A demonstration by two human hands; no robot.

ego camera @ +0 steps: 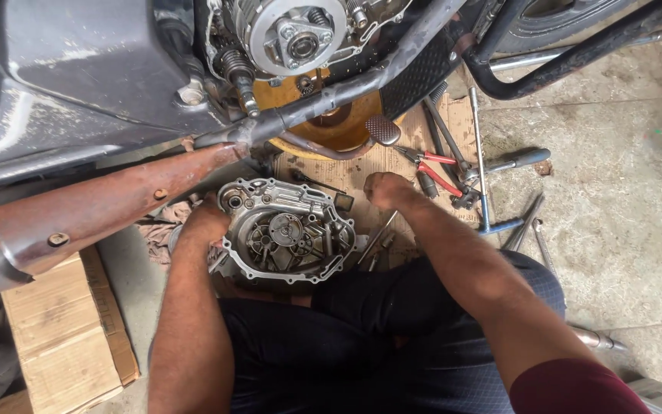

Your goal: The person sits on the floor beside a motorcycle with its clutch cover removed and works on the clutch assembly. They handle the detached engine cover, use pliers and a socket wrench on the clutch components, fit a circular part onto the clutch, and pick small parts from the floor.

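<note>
Engine cover steadied on the floor beside the motorcycle

The left hand (207,222) grips the engine cover (285,234) at its nine o'clock edge, fingers curled under the rim; the right hand (385,189), at two o'clock from the cover, is closed in a loose fist on the cardboard (392,157), what it pinches I cannot tell. Judged best: keep the cover level, gasket face up, red pliers (434,170) within reach.
</note>
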